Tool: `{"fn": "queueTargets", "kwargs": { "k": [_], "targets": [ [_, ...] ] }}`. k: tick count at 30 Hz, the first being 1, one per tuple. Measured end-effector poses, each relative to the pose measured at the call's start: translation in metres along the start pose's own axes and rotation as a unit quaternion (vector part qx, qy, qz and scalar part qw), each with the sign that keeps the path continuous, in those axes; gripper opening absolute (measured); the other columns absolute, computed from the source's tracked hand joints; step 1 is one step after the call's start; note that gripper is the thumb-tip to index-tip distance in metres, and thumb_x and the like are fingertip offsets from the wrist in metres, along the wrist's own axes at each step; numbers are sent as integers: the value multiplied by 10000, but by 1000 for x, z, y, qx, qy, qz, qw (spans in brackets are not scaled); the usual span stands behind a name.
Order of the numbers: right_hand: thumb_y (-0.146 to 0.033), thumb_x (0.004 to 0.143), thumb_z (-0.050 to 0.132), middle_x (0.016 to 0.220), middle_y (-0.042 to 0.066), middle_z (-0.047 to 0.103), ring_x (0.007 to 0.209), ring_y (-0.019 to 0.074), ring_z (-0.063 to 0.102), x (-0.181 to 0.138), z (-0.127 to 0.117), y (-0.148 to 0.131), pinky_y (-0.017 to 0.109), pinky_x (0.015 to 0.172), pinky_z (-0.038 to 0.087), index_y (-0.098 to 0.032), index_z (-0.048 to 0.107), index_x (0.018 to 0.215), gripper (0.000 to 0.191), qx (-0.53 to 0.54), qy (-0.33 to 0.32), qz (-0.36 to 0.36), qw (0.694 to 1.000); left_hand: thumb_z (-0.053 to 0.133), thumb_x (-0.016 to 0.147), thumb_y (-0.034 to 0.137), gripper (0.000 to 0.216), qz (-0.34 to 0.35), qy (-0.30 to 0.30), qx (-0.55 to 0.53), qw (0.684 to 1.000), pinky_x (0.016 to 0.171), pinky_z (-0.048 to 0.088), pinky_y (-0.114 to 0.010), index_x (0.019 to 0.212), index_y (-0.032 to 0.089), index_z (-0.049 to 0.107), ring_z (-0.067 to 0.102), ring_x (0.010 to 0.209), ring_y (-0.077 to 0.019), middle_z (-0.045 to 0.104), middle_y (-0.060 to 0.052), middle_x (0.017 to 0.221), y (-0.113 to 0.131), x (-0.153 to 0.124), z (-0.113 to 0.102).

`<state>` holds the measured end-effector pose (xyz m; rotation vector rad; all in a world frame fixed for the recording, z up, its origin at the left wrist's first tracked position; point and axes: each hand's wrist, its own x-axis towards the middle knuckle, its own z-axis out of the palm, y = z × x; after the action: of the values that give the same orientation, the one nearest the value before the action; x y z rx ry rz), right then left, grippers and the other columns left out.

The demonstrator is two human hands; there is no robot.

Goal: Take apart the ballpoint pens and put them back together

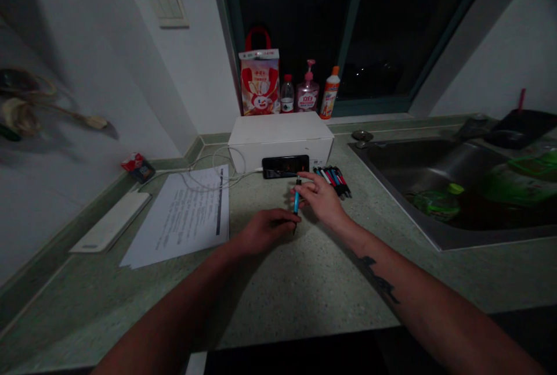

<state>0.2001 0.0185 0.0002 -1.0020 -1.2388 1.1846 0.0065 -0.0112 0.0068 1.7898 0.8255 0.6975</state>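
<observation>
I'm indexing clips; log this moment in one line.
left hand: holding lower end of slim blue-and-black pen | right hand: holding its upper end | beyond: black rectangular phone, multicoloured pens

Two hands (324,198) on one pen (296,202), one phone (282,166), one box (281,130), three bottles (307,98) behind it, pen pile (334,181) too jumbled to count tbh.

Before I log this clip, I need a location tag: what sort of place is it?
Probably a kitchen: a metal sink set in a speckled counter, and a pump bottle by the window.
</observation>
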Motion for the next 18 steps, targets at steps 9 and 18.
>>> {"fn": "queueTargets", "kwargs": {
  "k": [9, 18],
  "targets": [
    [-366, 896, 572, 989, 91, 746, 873, 224, 691, 9, -27, -8, 363, 821, 525, -176, 695, 1140, 333, -348, 99, -114, 925, 649, 878, 321, 338, 12, 49, 39, 998, 860, 544, -392, 1190, 198, 692, 668, 932, -210, 719, -96, 1080, -9, 1, -4],
    [-230, 946, 467, 1147, 169, 692, 1029, 271, 649, 26, -87, -17, 333, 864, 464, -135, 681, 1219, 360, -640, 213, 26, 737, 636, 879, 293, 261, 35, 33, 57, 997, 833, 538, -379, 1119, 209, 695, 647, 893, -184, 672, -97, 1146, -6, 0, -4]
  ]
}}
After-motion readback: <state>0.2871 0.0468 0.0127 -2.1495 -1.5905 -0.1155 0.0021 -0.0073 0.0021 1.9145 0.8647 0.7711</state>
